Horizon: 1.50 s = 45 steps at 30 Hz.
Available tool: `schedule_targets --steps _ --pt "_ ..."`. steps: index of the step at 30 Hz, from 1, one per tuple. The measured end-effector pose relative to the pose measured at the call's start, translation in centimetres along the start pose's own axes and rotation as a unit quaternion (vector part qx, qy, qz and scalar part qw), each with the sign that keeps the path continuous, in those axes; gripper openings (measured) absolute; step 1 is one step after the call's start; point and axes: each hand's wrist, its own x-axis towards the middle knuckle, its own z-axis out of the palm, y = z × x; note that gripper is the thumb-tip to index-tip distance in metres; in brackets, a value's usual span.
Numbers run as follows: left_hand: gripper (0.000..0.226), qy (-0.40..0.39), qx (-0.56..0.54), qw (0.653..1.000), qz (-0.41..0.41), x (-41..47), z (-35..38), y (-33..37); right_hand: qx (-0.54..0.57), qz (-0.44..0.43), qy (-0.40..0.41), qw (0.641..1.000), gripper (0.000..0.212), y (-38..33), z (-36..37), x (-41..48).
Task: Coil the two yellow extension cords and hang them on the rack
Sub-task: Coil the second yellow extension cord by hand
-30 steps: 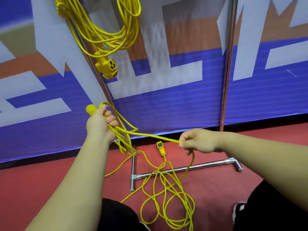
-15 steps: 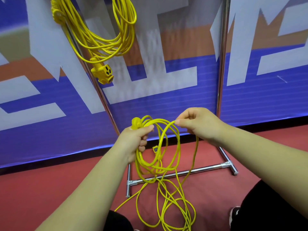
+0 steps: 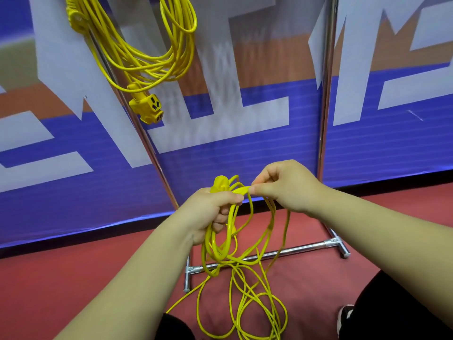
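**1 cord hung, 1 cord held in both hands**

A thin yellow extension cord is gripped in the left hand, whose fingers are curled round a bundle of gathered loops. The cord's rounded yellow plug is seen sticking up just above that fist. A strand at the top of the same bundle is pinched between thumb and forefinger of the right hand. The 2 hands are held close together, almost touching, in front of the shiny chrome tube rack.

Several loops are seen hanging below the left hand, and they cross in front of the rack's low crossbar. The remainder of the cord is spread in loose, overlapping loops on the red floor, between the person's legs in black trousers.

A 2nd yellow extension cord, already coiled, is hung high on the left side of the rack; what it hangs from is cut off by the top edge. Its chunky yellow multi-outlet socket block is left dangling at the bottom of the coil, beside the rack's left pole.

A blue, white and orange printed banner is stood behind the rack. The toe of a black shoe is seen at lower right.
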Motion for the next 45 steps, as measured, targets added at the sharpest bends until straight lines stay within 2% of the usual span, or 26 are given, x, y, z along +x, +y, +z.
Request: schedule_targets --steps 4,7,10,13,18,23,26,28,32,36,38,41,45 --pt "0.032 -0.051 -0.014 0.998 -0.026 -0.4 -0.8 0.7 0.041 -0.006 -0.059 0.997 0.02 -0.3 -1.1 -0.2" --pt "0.025 -0.055 -0.082 0.994 -0.04 -0.6 -1.8 1.6 0.125 0.003 -0.131 0.983 0.015 -0.4 -1.9 -0.5" --pt "0.02 -0.047 -0.147 0.988 -0.021 -0.8 -2.4 2.6 0.169 0.002 -0.165 0.972 0.009 -0.3 -2.1 -0.5" --pt "0.012 -0.039 -0.186 0.982 0.013 -0.9 -3.1 3.1 0.161 0.018 -0.196 0.967 0.007 0.5 -1.5 -0.7" --pt "0.025 0.022 -0.258 0.963 0.068 -0.3 -5.7 3.1 0.146 0.048 -0.245 0.957 0.007 2.5 -1.5 -0.9" --pt "0.028 0.092 -0.297 0.944 0.112 0.2 -8.9 2.9 0.059 0.065 -0.27 0.959 0.006 3.8 -0.3 -1.3" --pt "0.022 0.176 -0.202 0.952 0.15 0.5 -9.3 1.6 0.061 0.073 -0.246 0.965 0.005 3.4 0.2 -1.1" --pt "0.015 0.221 -0.152 0.951 0.152 1.0 -9.1 0.4 0.082 0.078 -0.185 0.976 0.002 3.0 0.0 -0.6" --pt "0.026 0.297 -0.102 0.943 0.109 1.5 -8.9 -0.9 0.157 0.122 -0.038 0.979 0.005 2.5 -0.7 0.3" --pt "0.033 0.327 -0.101 0.936 0.087 1.9 -8.3 -1.6 0.202 0.206 0.037 0.957 0.008 2.5 -0.7 0.6" --pt "0.03 0.315 -0.142 0.934 0.094 2.0 -8.2 -1.4 0.214 0.237 0.055 0.946 0.007 2.4 -0.4 0.8" --pt "0.032 0.239 -0.184 0.945 0.124 1.6 -7.5 -0.8 0.257 0.268 0.059 0.927 0.012 2.0 0.0 1.0" --pt "0.015 0.175 -0.13 0.968 0.124 1.0 -4.5 -1.0 0.31 0.28 0.036 0.908 0.017 1.1 0.1 1.0"
